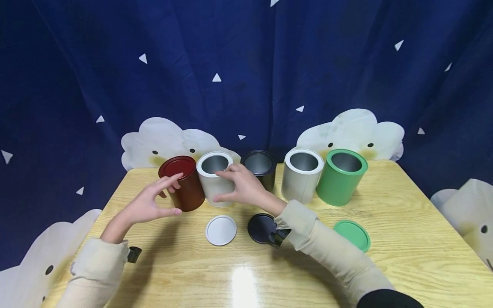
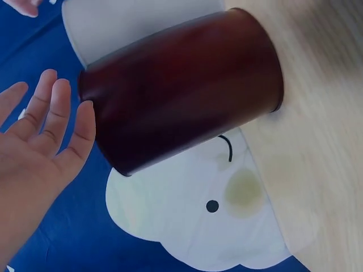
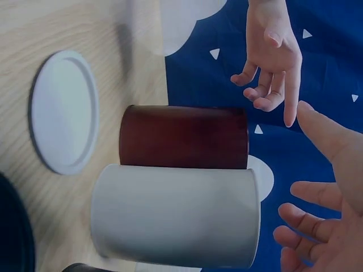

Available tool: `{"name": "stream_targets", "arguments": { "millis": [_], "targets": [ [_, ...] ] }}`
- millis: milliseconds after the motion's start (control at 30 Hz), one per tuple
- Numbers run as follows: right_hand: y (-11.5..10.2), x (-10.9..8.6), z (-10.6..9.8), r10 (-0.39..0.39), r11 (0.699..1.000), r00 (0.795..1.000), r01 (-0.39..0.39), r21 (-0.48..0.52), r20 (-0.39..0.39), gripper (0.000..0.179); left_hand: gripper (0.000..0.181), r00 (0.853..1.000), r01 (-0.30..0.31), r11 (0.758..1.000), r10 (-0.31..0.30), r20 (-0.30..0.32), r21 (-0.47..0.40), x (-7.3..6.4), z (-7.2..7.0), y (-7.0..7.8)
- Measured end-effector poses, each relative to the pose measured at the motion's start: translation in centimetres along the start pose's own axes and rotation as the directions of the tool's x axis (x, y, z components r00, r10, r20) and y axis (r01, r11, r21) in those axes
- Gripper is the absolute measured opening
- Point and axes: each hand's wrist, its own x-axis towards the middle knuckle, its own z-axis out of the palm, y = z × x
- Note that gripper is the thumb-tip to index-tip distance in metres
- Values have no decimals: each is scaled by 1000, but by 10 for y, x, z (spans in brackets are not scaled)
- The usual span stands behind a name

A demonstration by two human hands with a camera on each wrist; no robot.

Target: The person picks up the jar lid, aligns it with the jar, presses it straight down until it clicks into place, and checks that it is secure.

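A dark red can (image 1: 188, 194) stands at the left of a row of cans, with a red lid seated in its top. Beside it my left hand (image 1: 148, 205) hovers with thumb and fingers spread, holding nothing. In the left wrist view, that hand's fingers (image 2: 84, 127) are close to the can's top end; contact is unclear. To its right stands a white can (image 1: 212, 185) with an open top. My right hand (image 1: 244, 186) is in front of and over the white can, thumb and fingers apart and nothing between them. It partly covers the black can (image 1: 268, 183).
An off-white can (image 1: 300, 184) and a green can (image 1: 339, 186), both with open tops, continue the row rightward. Nearer on the wooden table (image 1: 185, 273) lie a white lid (image 1: 221, 230), a black lid (image 1: 259, 228) and a green lid (image 1: 351, 234). A blue curtain (image 1: 246, 107) hangs behind.
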Motion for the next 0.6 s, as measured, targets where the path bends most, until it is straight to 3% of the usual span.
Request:
{"name": "stream_targets", "arguments": {
  "millis": [333,600],
  "targets": [
    [11,-18,6,-5,1000,1000,5,0,24,65,81,994,46,998,-40,98,-53,-5,21,-2],
    [21,-32,14,3,1000,997,-2,-9,76,65,78,982,83,996,-74,172,-46,-7,36,-5]
  ]
}}
